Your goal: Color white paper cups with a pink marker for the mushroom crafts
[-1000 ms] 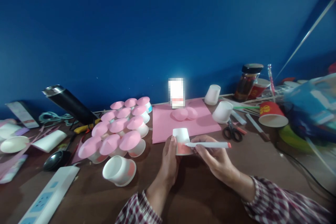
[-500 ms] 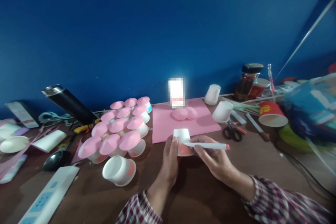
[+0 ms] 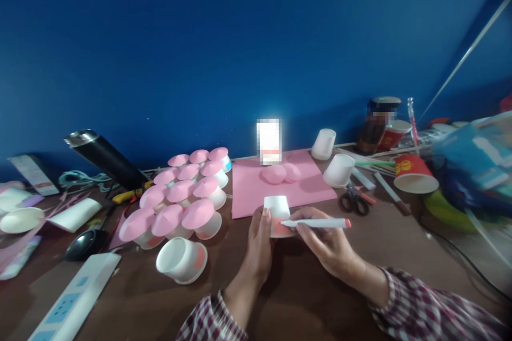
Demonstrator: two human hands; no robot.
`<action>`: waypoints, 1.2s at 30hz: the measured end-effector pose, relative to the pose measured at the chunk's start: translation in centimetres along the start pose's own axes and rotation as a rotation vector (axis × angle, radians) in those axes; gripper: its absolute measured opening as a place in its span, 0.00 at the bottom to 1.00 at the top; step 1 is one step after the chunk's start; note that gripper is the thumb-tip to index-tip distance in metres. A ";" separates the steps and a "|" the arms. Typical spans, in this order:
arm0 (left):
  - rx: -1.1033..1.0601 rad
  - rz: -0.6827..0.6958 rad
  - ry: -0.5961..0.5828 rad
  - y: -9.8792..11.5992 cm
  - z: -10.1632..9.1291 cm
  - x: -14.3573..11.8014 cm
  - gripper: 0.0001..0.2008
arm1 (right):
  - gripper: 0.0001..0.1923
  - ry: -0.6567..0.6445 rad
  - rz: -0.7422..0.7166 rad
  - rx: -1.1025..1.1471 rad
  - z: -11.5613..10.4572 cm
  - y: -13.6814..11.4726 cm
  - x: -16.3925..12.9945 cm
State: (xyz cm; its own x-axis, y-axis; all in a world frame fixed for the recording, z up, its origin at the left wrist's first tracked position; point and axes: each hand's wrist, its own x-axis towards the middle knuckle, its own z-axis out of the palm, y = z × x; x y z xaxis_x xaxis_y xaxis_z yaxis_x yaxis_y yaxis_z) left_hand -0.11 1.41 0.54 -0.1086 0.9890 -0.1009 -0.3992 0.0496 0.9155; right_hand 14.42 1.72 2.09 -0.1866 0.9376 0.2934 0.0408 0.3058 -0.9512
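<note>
Centrally, left hand [image 3: 258, 248] gripping white paper cup [image 3: 277, 213], right hand [image 3: 326, 242] gripping marker [image 3: 316, 222], no legible writing

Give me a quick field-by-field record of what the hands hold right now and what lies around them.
left hand: left hand steadies an upturned white paper cup on the table
right hand: right hand holds a marker, tip at the cup's pink-coloured side
left of the hands: cluster of pink-topped cups; a white cup on its side
behind: pink paper sheet
right: scissors, red cup
</note>
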 end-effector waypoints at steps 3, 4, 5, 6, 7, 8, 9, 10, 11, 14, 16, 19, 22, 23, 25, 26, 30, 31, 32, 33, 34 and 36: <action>0.014 -0.002 0.005 0.0 0.0 0.0 0.22 | 0.06 0.019 0.005 0.009 0.0 0.0 -0.1; 0.031 0.003 0.019 0.0 -0.1 0.0 0.22 | 0.06 0.030 0.002 0.010 0.0 0.0 -0.1; 0.047 0.008 0.032 -0.1 -0.1 0.0 0.22 | 0.06 0.042 -0.001 0.011 0.0 0.1 -0.1; 0.061 0.013 0.040 -0.1 -0.2 0.0 0.22 | 0.06 0.051 -0.005 0.009 0.0 0.2 -0.1; 0.071 0.017 0.042 -0.1 -0.2 0.0 0.22 | 0.06 0.052 -0.007 0.003 0.0 0.2 -0.1; 0.079 0.021 0.037 -0.1 -0.2 0.0 0.22 | 0.06 0.052 -0.010 -0.004 0.0 0.3 -0.1; 0.086 0.025 0.031 -0.1 -0.2 0.0 0.22 | 0.05 0.052 -0.014 -0.012 0.0 0.3 -0.1; 0.093 0.029 0.025 -0.2 -0.2 0.0 0.22 | 0.05 0.048 -0.022 -0.020 0.0 0.3 -0.1; 0.100 0.033 0.020 -0.2 -0.2 0.0 0.22 | 0.05 0.043 -0.032 -0.031 0.0 0.3 -0.1; 0.109 0.038 0.003 -0.2 -0.2 0.0 0.22 | 0.05 0.023 -0.060 -0.064 -0.1 0.3 0.0; 0.111 0.037 0.002 -0.2 -0.2 0.0 0.22 | 0.06 0.015 -0.056 -0.068 -0.1 0.3 -0.1; 0.117 0.026 0.031 -0.2 -0.3 0.0 0.23 | 0.06 0.027 -0.031 -0.051 -0.2 0.7 -0.2; 0.115 0.013 0.032 -0.1 -0.3 -0.1 0.24 | 0.06 0.042 -0.018 -0.037 -0.3 0.9 -0.3; 0.112 0.012 0.025 -0.1 -0.2 -0.1 0.24 | 0.06 0.043 -0.015 -0.034 -0.2 0.9 -0.3; 0.104 0.017 0.019 0.0 -0.1 -0.1 0.24 | 0.06 0.042 -0.015 -0.039 -0.2 0.6 -0.3; 0.101 0.020 0.020 0.0 0.0 -0.1 0.23 | 0.06 0.035 -0.018 -0.045 -0.2 0.5 -0.2; 0.096 0.029 0.025 0.0 0.1 -0.1 0.22 | 0.06 0.019 -0.027 -0.073 -0.1 -0.1 -0.1; 0.096 0.031 0.025 0.1 0.1 -0.1 0.22 | 0.07 0.024 -0.031 -0.079 -0.1 -0.1 -0.1; 0.096 0.033 0.026 0.1 0.1 -0.1 0.22 | 0.07 0.028 -0.032 -0.087 -0.1 -0.1 0.0; 0.095 0.034 0.029 0.1 0.0 -0.1 0.22 | 0.07 0.023 -0.029 -0.094 -0.1 -0.1 0.0; 0.092 0.032 0.030 0.1 0.0 -0.1 0.21 | 0.07 0.008 -0.023 -0.097 -0.1 -0.1 0.0; 0.072 0.018 0.018 0.1 -0.1 -0.1 0.21 | 0.07 -0.036 -0.007 -0.078 -0.2 -0.2 0.0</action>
State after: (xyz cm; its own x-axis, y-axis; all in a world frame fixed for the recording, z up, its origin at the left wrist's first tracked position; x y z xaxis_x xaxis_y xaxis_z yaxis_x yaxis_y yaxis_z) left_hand -0.21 1.29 0.58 -0.1322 0.9871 -0.0907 -0.3307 0.0424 0.9428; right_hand 14.59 1.69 2.28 -0.2224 0.9291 0.2954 0.1152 0.3259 -0.9383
